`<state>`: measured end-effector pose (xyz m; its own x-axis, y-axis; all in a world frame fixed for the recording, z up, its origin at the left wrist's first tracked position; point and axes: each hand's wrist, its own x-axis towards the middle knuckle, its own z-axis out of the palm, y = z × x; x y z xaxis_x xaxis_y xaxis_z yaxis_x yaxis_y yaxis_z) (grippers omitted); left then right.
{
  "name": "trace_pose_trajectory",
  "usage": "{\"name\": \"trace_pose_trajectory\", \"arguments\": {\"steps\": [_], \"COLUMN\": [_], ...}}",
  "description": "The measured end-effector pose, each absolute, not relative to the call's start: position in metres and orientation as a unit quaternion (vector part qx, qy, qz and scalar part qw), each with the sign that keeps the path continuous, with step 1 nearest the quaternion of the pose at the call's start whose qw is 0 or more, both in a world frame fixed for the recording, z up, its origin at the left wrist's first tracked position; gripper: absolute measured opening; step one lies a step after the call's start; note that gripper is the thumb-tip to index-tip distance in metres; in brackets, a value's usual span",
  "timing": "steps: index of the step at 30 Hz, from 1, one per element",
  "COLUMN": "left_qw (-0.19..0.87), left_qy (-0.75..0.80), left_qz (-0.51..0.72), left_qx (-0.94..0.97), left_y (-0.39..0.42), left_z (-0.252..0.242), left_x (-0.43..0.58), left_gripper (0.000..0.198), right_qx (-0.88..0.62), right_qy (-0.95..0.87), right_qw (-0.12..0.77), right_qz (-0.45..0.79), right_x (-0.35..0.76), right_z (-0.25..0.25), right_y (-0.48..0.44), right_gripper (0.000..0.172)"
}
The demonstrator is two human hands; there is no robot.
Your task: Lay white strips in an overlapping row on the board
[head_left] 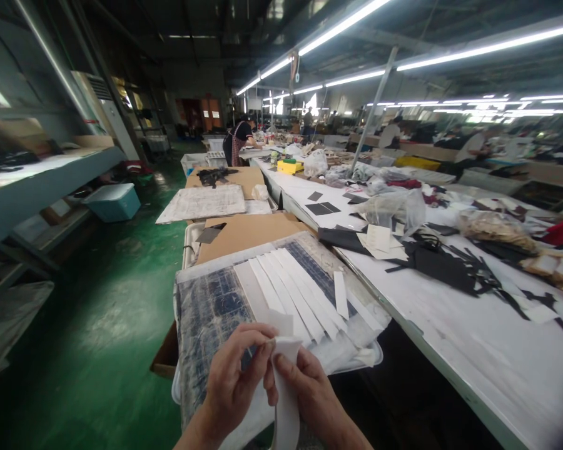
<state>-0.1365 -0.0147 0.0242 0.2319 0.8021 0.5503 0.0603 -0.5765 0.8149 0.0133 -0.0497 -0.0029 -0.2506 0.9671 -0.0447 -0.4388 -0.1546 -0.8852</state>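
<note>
Between both hands, low in the middle of the head view, is a white strip (287, 400) that hangs down from the fingers. My left hand (239, 375) pinches its upper edge with thumb and fingertips. My right hand (309, 381) is closed on the same strip, thumb lying across its face. Just beyond the fingertips, several long white strips (286, 287) lie fanned side by side on a worn, dark blue patterned board (211, 312). A short white piece (341, 294) rests to their right. Whether the held strip is one layer or more I cannot tell.
A long white table (403, 300) runs along the right, bearing black pieces (441, 265), cream sheets (380, 240) and plastic bags. Brown cardboard (248, 234) lies beyond the board. A green floor aisle (117, 319) is on the left. A person (238, 140) bends over the table farther off.
</note>
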Motion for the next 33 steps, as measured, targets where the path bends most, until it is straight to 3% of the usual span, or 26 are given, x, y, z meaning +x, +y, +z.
{"name": "trace_pose_trajectory", "arguments": {"steps": [2,5,10,16,22,28,33], "left_qw": [0.469,0.586,0.717,0.754,0.761,0.702,0.69], "left_qy": [0.344,0.367,0.328,0.273,0.249,0.351,0.367], "left_qz": [0.49,0.426,0.406,0.382,0.366,0.381,0.391], "left_qx": [0.649,0.584,0.463,0.46,0.475,0.489,0.486], "left_y": [-0.013,-0.008,0.001,0.006,0.013,0.015,0.014], "left_z": [0.03,0.037,0.04,0.034,0.025,0.024,0.028], "left_x": [-0.134,-0.131,-0.128,-0.136,-0.14,-0.138,-0.137], "left_gripper": [0.005,0.014,0.026,0.032,0.013,0.021,0.026], "right_qx": [-0.333,-0.346,-0.381,-0.421,-0.409,-0.39,-0.395], "right_qy": [-0.407,-0.42,-0.517,-0.634,-0.657,-0.701,-0.71], "right_qw": [0.508,0.508,0.506,0.492,0.479,0.474,0.434], "right_qz": [0.682,0.667,0.576,0.423,0.414,0.363,0.388], "right_x": [0.016,0.019,0.026,0.037,0.038,0.034,0.034], "right_z": [-0.001,-0.001,-0.018,-0.035,-0.028,-0.018,-0.002], "right_y": [-0.05,-0.049,-0.045,-0.041,-0.039,-0.036,-0.034], "right_gripper": [0.029,0.032,0.072,0.071,0.062,0.059,0.042]}}
